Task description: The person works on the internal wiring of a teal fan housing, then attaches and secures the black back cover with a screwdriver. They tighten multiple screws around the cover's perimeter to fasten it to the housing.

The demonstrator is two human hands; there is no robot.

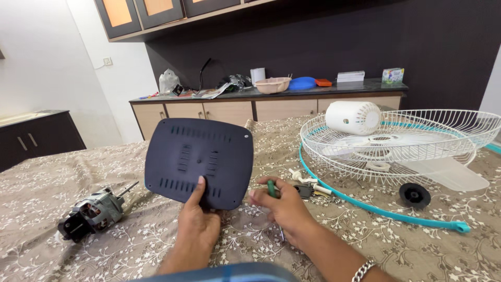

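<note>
One dark panel (198, 162), one screwdriver (272, 189), one motor (94, 213).

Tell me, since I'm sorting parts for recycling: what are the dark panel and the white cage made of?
The dark panel looks like matte moulded plastic, with neat slotted vents. The white cage seems coated metal wire: thin, evenly spaced glossy rods.

On the dark counter at my twelve o'clock I see a small box (393, 75) printed in green, white and blue, standing at the far right end. Toward eleven o'clock of it lies a flat white box (350, 77). Further along at ten o'clock sits a crumpled white plastic bag (168, 81). The white motor cover (353, 117) at one o'clock carries a small coloured label (344, 122).
</note>
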